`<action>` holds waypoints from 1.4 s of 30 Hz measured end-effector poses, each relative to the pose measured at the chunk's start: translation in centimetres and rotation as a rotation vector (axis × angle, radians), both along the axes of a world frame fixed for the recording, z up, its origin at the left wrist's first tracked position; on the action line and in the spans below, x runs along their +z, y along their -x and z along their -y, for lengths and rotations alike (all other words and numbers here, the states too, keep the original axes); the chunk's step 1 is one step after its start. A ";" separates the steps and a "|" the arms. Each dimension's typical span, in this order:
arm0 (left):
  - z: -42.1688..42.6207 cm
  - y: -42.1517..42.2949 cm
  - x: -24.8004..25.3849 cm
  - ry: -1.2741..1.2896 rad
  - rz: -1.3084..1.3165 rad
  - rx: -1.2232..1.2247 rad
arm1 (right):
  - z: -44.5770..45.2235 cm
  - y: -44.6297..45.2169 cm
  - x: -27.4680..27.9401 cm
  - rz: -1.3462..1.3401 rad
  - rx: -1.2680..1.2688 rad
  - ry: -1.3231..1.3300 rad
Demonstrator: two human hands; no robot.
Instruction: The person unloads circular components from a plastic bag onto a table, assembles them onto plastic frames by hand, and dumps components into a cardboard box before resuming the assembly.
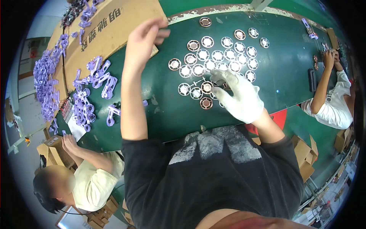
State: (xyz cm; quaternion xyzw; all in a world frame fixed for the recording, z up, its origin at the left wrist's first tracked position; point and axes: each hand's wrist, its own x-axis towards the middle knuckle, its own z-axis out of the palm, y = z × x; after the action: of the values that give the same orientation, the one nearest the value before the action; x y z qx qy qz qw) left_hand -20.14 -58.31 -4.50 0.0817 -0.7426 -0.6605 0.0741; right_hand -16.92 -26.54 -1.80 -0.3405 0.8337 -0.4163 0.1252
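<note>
Toward 2 o'clock, white-gloved right hand curled over round metallic-looking spoked discs, pinch can't tell; discs spread around 12–1 on green table. Bare left hand, loosely bent, above table at 11.

A printed cardboard sheet lies left of the left hand. Farther left and back, a person in a pale shirt leans beside the desk. Well right of the right hand is another person.
</note>
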 end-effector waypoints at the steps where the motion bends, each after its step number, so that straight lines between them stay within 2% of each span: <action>1: 0.0 -2.6 1.2 0.263 0.097 0.007 | -0.1 -0.1 -0.8 -0.013 -0.013 0.012; 4: 0.5 -11.4 3.1 0.951 0.277 0.099 | -0.7 -0.1 -1.7 -0.038 0.005 0.039; 6: 0.4 -17.0 2.6 1.257 0.586 0.325 | -0.8 -0.2 -1.9 -0.022 0.034 0.023; 9: -1.1 -21.1 1.9 1.169 0.806 0.413 | -0.6 -0.2 -1.3 0.085 0.091 -0.075; 10: -1.2 -22.5 0.2 1.189 0.595 0.387 | -0.4 -0.2 -1.6 0.074 0.111 -0.036; 12: -1.3 -23.5 -1.8 1.193 0.476 0.354 | -0.2 -0.4 -2.2 0.065 0.161 0.036; 14: -1.9 -23.0 -2.4 1.117 0.354 0.422 | 0.5 -0.7 -2.0 0.034 0.208 0.014; 17: -3.3 -21.2 -1.0 1.147 0.209 0.455 | 1.3 -1.0 -1.2 0.062 0.236 -0.031; 20: -5.8 -18.8 0.6 1.093 0.004 0.304 | 2.8 -1.8 -0.7 -0.187 0.240 0.118; 21: -7.2 -17.9 1.0 1.031 -0.063 0.255 | 3.4 -1.9 -0.1 -0.359 0.262 0.091; 24: -10.1 -15.7 0.7 0.926 -0.224 0.159 | 3.4 -3.2 0.3 -0.266 0.218 -0.144; 26: -10.4 -15.2 0.1 0.898 -0.215 0.110 | 2.7 -2.6 -0.5 -0.436 0.159 -0.249; 29: -10.4 -15.5 -0.7 0.761 -0.173 -0.005 | 1.8 -2.0 -0.4 -0.466 0.142 -0.291; 31: -10.1 -15.2 -0.8 0.726 -0.183 0.023 | 0.9 -2.1 -1.1 -0.465 0.161 -0.362; 37: -8.5 -14.5 -5.3 0.914 -0.161 0.020 | -0.4 -1.2 -2.3 -0.264 0.035 -0.318; 39: -8.2 -14.6 -5.7 0.863 -0.136 0.066 | -0.3 -1.1 -1.9 -0.177 -0.011 -0.342; 41: -7.8 -15.0 -4.9 0.785 -0.032 0.087 | -0.3 -1.1 -2.2 -0.209 0.012 -0.312; 42: -7.7 -15.2 -4.4 0.744 -0.084 0.098 | -0.3 -1.1 -2.4 -0.225 0.019 -0.297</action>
State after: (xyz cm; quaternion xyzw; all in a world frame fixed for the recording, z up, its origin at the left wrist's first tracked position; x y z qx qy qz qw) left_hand -4.96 -50.65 -8.85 0.0578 -0.9233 -0.3440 0.1607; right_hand -15.83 -26.20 -4.23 -0.3705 0.8915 -0.2467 0.0842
